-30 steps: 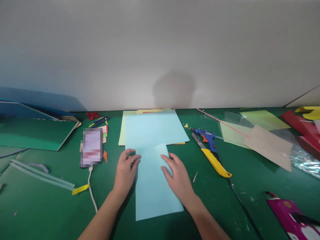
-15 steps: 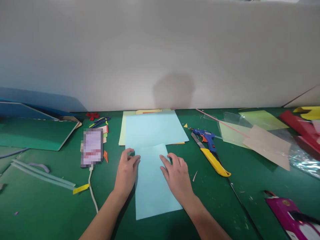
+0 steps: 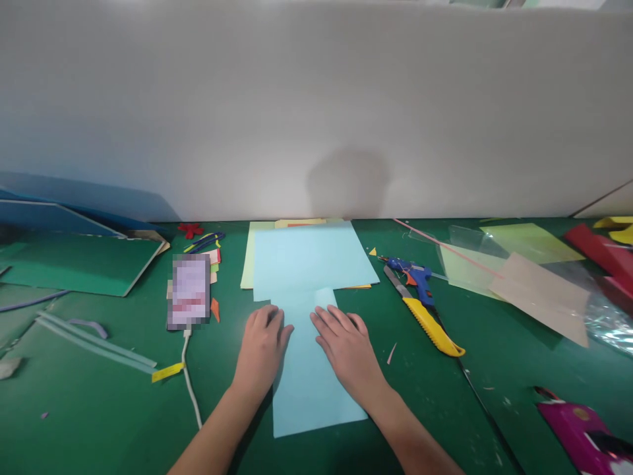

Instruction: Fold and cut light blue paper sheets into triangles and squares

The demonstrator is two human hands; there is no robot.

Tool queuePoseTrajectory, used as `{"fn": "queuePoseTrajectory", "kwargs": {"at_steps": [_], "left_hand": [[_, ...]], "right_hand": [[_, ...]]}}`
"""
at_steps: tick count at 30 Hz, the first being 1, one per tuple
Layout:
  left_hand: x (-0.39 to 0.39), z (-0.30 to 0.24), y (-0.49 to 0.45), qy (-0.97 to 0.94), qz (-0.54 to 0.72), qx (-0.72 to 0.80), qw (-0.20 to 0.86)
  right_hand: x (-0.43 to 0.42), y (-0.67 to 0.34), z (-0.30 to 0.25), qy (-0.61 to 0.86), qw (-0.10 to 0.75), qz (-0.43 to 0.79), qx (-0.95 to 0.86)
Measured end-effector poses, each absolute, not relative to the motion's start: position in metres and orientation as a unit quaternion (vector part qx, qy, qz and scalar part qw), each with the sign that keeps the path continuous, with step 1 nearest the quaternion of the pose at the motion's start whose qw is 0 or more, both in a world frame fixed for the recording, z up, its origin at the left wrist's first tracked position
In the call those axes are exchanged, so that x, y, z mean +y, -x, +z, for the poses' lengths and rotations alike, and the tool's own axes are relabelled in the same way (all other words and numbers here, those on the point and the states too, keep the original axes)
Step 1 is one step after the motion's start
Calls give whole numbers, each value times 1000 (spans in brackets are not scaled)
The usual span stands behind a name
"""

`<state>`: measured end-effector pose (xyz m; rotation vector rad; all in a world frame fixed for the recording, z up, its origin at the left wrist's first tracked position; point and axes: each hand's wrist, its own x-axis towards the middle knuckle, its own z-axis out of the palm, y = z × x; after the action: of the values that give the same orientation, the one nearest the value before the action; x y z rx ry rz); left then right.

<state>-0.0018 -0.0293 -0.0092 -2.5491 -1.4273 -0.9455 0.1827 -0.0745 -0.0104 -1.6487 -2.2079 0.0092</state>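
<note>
A light blue paper sheet (image 3: pixel 311 389) lies lengthwise on the green table in front of me. Its far end meets another light blue sheet (image 3: pixel 311 257) on top of a stack of coloured paper. My left hand (image 3: pixel 264 343) rests at the left edge of the near sheet, fingers bent but apart, the thumb over the paper. On the right side, my right hand (image 3: pixel 346 349) lies flat with its fingers stretched across the same sheet. Neither hand grips anything.
To the right are a blue glue gun (image 3: pixel 413 274), a yellow utility knife (image 3: pixel 430 323), paper pieces and a magenta item (image 3: pixel 581 432). On the left lie a phone (image 3: pixel 190 290) with its cable and a green board (image 3: pixel 84 264). A pale wall (image 3: pixel 316 112) stands behind.
My left fingers have moved from a pinched pose at the edge onto the sheet. My right fingers have spread flatter over it. The whole view has shifted slightly.
</note>
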Motion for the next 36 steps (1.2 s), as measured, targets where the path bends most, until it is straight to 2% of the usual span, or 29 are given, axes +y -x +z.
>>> {"fn": "queuePoseTrajectory", "kwargs": {"at_steps": [13,24,36], "left_hand": [[-40,-16,-5,838,-243,-486,52],[-42,-18,-13,880,-212,-425,-11],[-42,-21,-11,888,-195,-415,19]], "right_hand": [[-73,-183,-8,584,180,16,-791],[-71,-181,-8,590,158,8,-792],[-53,-194,-13,650,139,-29,-746]]}}
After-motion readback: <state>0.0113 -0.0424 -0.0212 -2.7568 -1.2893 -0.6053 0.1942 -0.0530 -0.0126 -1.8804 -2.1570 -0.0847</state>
